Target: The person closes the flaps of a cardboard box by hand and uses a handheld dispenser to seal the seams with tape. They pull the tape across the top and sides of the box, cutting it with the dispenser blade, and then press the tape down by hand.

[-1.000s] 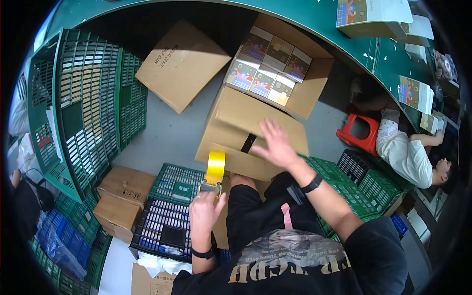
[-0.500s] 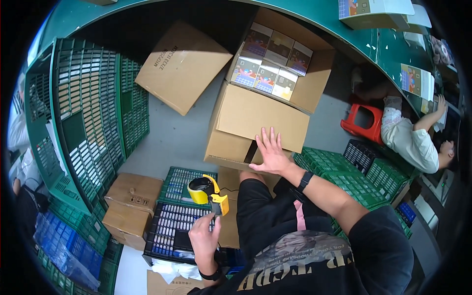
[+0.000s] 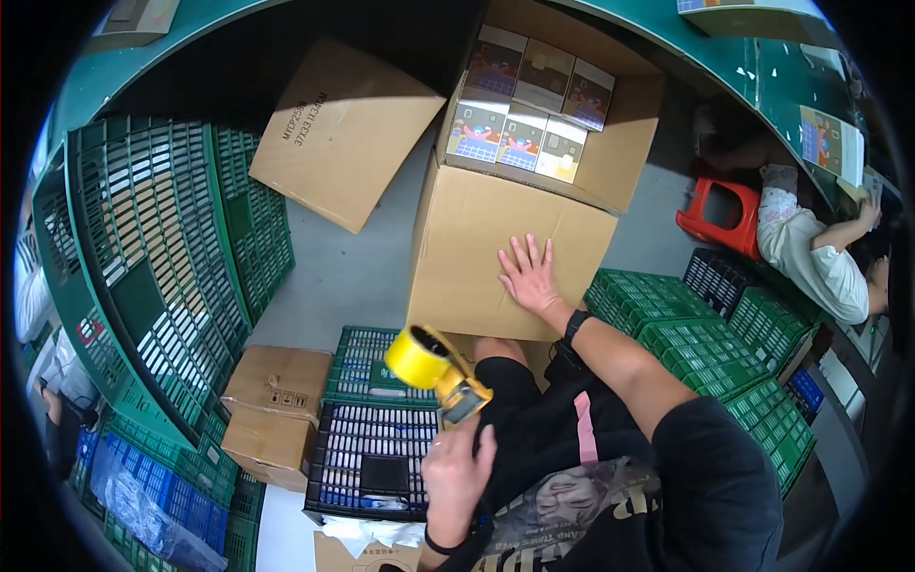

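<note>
Standing before the knee (image 3: 498,352), the carton (image 3: 486,253), its earlier dark gap now covered, is apparently closed under the spread right hand (image 3: 530,279), while the tape dispenser (image 3: 440,377) is gripped by the left hand (image 3: 454,477).

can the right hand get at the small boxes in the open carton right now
Probably yes: the right hand rests on the nearer carton, and nothing visible covers the small boxes in the open carton.

Carries, on grey floor (image 3: 329,272), a brown carton (image 3: 343,138) set askew, an open carton (image 3: 620,143), a red stool (image 3: 724,240) and green crates (image 3: 705,353); seems to carry a closed carton (image 3: 467,257) too, with base hidden; carries printed packages (image 3: 831,145) on green bench (image 3: 720,57) above.
</note>
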Tool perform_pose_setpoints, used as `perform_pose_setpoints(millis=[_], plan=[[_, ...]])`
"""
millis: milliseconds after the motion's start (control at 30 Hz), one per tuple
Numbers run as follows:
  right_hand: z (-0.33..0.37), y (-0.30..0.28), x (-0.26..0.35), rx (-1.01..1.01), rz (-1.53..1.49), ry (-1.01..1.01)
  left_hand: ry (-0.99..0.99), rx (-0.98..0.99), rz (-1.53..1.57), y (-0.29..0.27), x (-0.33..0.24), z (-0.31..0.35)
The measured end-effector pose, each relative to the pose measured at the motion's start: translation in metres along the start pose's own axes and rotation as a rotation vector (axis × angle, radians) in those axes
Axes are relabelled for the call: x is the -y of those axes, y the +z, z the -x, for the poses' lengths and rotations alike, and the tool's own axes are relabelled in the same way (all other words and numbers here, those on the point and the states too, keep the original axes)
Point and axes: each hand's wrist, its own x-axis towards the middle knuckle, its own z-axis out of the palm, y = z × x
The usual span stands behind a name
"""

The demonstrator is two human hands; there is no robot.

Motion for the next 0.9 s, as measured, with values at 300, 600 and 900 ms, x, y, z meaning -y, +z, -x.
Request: perform_pose_setpoints(millis=[300, 600, 900], plan=[[0.011, -0.007, -0.034, 0.141, -0.169, -0.207, -0.213, 0.252, 0.65, 0.041, 0.022, -0.104], [0.01, -0.023, -0.037, -0.129, -0.643, -0.062, -0.382, 0.113, 0.908, 0.036, 0.058, -0.162], [-0.001, -0.027, -0.036, -0.02, -0.672, -0.099, -0.305, -0.079, 0.504, 0.034, 0.032, -0.13]])
